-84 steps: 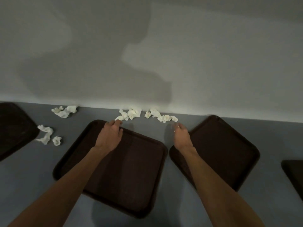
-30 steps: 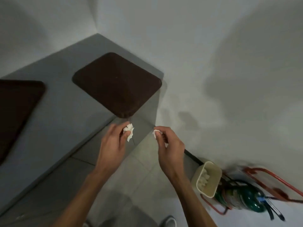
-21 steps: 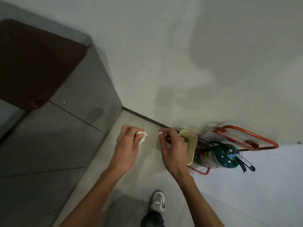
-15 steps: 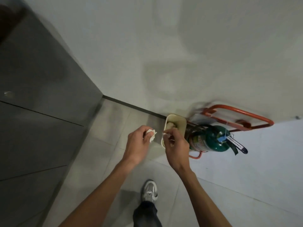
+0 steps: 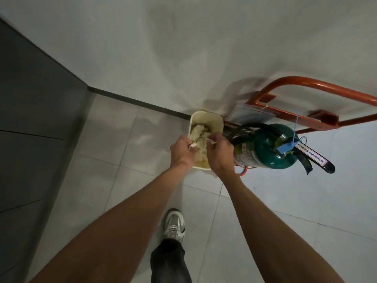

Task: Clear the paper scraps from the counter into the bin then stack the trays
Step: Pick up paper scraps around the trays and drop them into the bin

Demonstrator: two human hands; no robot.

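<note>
Head view: arms outstretched over the bin (image 5: 206,117), left hand (image 5: 182,153) and right hand (image 5: 220,155) each pinch paper scraps (image 5: 212,141).

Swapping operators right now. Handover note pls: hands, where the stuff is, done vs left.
Left hand: pinches a paper scrap over the bin.
Right hand: pinches a second scrap over the same bin.
The bin stands on the floor beside a green extinguisher; a pile of scraps already lies in it.
The counter and trays are out of view.
Left: drop both scraps, check the counter for more, stack the trays.
</note>
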